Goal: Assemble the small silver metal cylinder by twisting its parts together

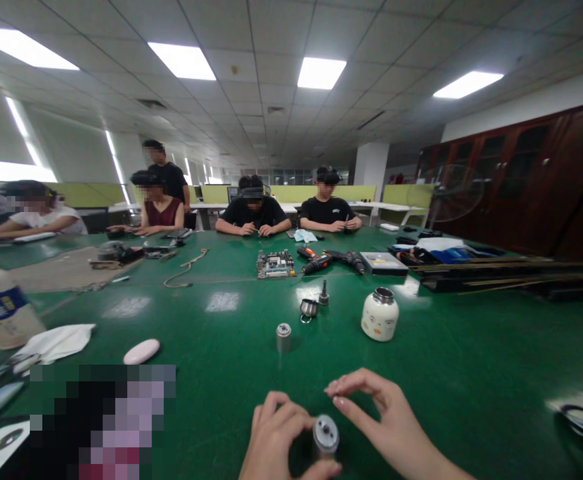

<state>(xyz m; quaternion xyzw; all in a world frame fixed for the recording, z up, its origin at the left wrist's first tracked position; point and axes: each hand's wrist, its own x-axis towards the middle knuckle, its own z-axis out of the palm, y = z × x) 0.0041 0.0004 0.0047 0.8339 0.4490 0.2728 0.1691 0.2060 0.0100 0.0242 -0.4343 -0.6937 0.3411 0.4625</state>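
My left hand (277,437) curls round a short metal cylinder (326,435), its fingers behind and its thumb in front. The cylinder's flat round top shows a dark hole in the middle and smaller holes. Just above and to its right, my right hand (378,410) has thumb and fingertips drawn together in a pinch; anything between them is too small to make out. Farther forward stands a similar metal cylinder (284,338), apart from both hands. Beyond it are a small steel cup with a ring (309,308) and a dark stepped metal piece (324,293).
A cream bottle (380,317) stands uncapped at right. Behind lie a circuit board (276,265), power drills (316,261) and a flat box (384,263). A pink oval case (142,351), white cloth (57,342) and jar (2,307) are left. Several people sit across the table.
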